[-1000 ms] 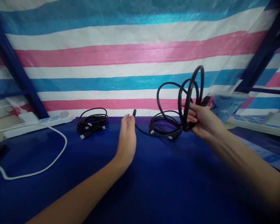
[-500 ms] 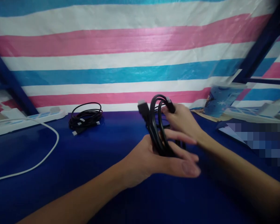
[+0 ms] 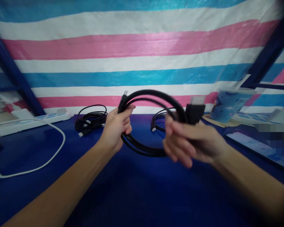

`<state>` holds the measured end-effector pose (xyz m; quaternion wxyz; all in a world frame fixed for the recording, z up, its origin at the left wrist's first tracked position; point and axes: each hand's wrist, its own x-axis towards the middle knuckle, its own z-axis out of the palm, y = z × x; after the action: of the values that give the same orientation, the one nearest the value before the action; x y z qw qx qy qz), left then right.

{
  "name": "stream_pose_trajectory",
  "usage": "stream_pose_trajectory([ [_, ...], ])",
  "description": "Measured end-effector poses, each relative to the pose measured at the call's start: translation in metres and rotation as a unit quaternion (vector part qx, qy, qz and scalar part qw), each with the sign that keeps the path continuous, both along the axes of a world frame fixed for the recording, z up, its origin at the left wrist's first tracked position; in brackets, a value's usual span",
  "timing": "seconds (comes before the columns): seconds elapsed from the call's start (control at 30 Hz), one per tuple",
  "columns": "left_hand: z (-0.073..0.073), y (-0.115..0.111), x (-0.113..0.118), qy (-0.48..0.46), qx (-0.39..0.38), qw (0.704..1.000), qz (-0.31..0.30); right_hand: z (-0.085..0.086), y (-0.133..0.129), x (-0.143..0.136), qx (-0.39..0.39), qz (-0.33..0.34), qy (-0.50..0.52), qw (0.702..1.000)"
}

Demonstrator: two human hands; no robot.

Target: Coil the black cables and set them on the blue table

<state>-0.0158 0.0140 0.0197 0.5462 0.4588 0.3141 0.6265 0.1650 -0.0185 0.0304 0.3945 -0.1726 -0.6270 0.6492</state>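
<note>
A thick black cable [image 3: 144,150] is coiled into a loop and held up above the blue table between both hands. My left hand [image 3: 115,127] grips the loop's left side, near a slim connector [image 3: 123,99] that points up. On the right side, my right hand [image 3: 186,137] is closed round the coil, slightly blurred, beside a wide black plug [image 3: 195,110] with a pale tip. Behind the held loop, a thinner black cable coil [image 3: 158,121] lies on the table.
Another black cable bundle [image 3: 91,121] lies behind my left hand. A white cord [image 3: 61,138] curves from a power strip [image 3: 49,118] at left. At right are a blue patterned cup [image 3: 229,105] and a phone-like flat object [image 3: 255,145]. Striped sheeting hangs behind.
The coil has turned to face the camera as an open loop. My left hand has moved left and closed on its left side; my right hand now grips its right side.
</note>
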Motion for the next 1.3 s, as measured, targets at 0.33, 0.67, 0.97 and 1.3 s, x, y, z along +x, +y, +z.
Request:
stream_pose_trajectory([
  [0.33,-0.027,0.03,-0.037,0.241,0.088,0.95,-0.177,-0.028,0.052,0.021,0.122,-0.305,-0.153,0.932],
  [0.67,-0.057,0.042,-0.03,0.251,0.0,0.941,-0.228,-0.055,0.068,0.017,0.091,-0.267,-0.176,0.943],
  [0.97,-0.025,0.005,-0.017,0.186,0.007,0.904,-0.385,-0.059,0.06,0.008,0.053,-0.251,-0.05,0.965],
  [1.3,-0.023,0.009,0.009,0.053,-0.089,0.984,-0.147,-0.047,0.051,0.001,-0.069,-0.251,0.011,0.965],
])
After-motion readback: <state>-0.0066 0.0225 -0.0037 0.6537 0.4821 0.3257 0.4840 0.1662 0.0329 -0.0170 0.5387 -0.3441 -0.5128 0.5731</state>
